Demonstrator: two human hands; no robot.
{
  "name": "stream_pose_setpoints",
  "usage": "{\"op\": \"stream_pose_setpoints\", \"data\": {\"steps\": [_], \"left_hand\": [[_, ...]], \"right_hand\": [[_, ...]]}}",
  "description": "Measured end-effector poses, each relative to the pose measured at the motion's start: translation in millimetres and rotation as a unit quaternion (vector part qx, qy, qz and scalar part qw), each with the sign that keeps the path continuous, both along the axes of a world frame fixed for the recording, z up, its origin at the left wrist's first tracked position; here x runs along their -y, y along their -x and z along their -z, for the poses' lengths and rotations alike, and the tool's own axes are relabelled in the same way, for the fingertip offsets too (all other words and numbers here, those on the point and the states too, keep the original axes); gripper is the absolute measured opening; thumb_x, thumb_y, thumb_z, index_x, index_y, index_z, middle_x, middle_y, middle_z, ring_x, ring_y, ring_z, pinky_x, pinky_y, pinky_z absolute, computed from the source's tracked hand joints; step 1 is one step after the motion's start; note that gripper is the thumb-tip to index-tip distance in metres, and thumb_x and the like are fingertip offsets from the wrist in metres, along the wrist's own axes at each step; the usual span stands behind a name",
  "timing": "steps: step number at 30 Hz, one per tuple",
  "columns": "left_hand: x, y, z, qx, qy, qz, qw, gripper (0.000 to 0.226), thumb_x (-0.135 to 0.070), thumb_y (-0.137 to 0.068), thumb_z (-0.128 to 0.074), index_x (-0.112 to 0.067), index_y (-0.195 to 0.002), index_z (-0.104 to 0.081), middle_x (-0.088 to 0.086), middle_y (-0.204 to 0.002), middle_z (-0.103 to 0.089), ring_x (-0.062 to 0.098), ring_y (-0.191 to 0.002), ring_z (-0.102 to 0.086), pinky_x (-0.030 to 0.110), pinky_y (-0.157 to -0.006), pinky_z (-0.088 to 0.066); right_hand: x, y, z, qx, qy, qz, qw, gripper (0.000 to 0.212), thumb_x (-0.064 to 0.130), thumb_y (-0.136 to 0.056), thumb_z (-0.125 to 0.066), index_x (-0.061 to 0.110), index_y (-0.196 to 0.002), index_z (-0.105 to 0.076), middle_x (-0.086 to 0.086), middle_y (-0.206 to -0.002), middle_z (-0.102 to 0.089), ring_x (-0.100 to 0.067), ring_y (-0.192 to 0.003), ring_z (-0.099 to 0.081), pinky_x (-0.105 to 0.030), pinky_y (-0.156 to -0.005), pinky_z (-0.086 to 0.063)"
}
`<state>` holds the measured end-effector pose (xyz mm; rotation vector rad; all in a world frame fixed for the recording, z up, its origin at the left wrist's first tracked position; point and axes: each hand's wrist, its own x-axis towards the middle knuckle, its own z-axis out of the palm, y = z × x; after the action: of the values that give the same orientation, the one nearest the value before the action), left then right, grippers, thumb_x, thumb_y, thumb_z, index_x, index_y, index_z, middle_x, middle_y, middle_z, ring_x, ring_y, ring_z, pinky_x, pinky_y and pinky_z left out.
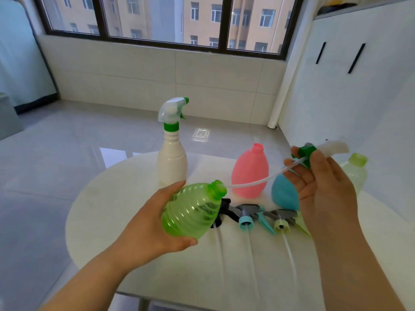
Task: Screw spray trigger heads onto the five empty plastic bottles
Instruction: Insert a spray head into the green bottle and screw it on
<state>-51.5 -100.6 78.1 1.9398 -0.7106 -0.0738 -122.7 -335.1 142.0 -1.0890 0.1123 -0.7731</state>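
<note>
- Since everything has to stay within reach, the round white table [157, 277] has bottles standing toward its far side and loose parts lying nearer the person.
- A white bottle [172, 160] stands upright at the far edge with a head already screwed on, probably set back as finished.
- The left hand [155, 225] wraps fingers and thumb around the green bottle [190, 212], lifted and tilted so its open neck faces right.
- A pink bottle [249, 173], blue bottle [283, 194] and pale bottle [357, 171] stand uncapped, apparently waiting.
- The right hand [318, 182] pinches the green collar of a trigger head [307, 153], held high so its dip tube [258, 180], whose tip is just beside the green neck, can enter first.
- Three loose heads [249, 216] lie on the table between the hands.
</note>
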Motion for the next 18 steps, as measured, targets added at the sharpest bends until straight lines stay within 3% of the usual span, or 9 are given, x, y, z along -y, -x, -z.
{"op": "stream_pose_setpoints", "data": {"steps": [3,5,8,13,18], "left_hand": [[3.7,3.6,-1.1,-0.013,-0.009,0.007,1.000,0.088,-0.044,-0.033,-0.076,-0.056,-0.109,-0.035,-0.029,-0.115,-0.047,-0.019,-0.104,-0.044,-0.006,-0.078,-0.033],[6.5,7.0,-1.9,-0.025,0.003,0.018,1.000,0.083,-0.036,-0.035,-0.080,-0.053,-0.107,-0.041,-0.025,-0.111,-0.053,-0.015,-0.100,-0.049,-0.005,-0.075,-0.035],[8.9,11.1,-3.6,-0.061,0.038,0.044,0.996,0.081,-0.028,-0.034,-0.082,-0.048,-0.105,-0.047,-0.020,-0.102,-0.063,-0.014,-0.094,-0.055,-0.004,-0.071,-0.039],[9.0,9.6,-4.0,-0.117,0.070,0.069,0.988,0.078,-0.038,-0.032,-0.077,-0.042,-0.105,-0.052,-0.029,-0.103,-0.064,-0.004,-0.095,-0.061,0.006,-0.075,-0.046],[9.6,9.5,-4.1,-0.144,0.089,0.094,0.981,0.072,-0.035,-0.033,-0.077,-0.041,-0.102,-0.055,-0.028,-0.099,-0.067,-0.003,-0.093,-0.063,0.007,-0.072,-0.047]], "right_hand": [[-4.9,-1.5,2.5,-0.022,0.045,-0.023,0.998,0.018,0.031,-0.063,-0.056,0.023,-0.076,-0.065,0.010,-0.069,-0.074,-0.005,-0.065,-0.068,-0.016,-0.059,-0.054],[-13.5,-4.1,5.1,-0.051,0.086,-0.045,0.994,0.019,0.033,-0.059,-0.058,0.024,-0.071,-0.070,0.011,-0.069,-0.074,-0.004,-0.066,-0.068,-0.017,-0.062,-0.055],[-28.6,-8.9,14.8,-0.094,0.121,-0.096,0.984,0.028,0.031,-0.056,-0.061,0.020,-0.080,-0.067,0.012,-0.072,-0.074,-0.004,-0.071,-0.069,-0.015,-0.062,-0.053],[-45.2,-11.2,29.2,-0.144,0.140,-0.183,0.963,0.015,0.012,-0.079,-0.057,0.020,-0.089,-0.066,0.016,-0.076,-0.074,0.002,-0.074,-0.067,-0.009,-0.058,-0.049],[-43.6,-8.5,26.7,-0.155,0.163,-0.220,0.949,0.020,0.009,-0.083,-0.052,0.023,-0.094,-0.062,0.020,-0.075,-0.073,0.005,-0.074,-0.066,-0.008,-0.058,-0.048]]}}
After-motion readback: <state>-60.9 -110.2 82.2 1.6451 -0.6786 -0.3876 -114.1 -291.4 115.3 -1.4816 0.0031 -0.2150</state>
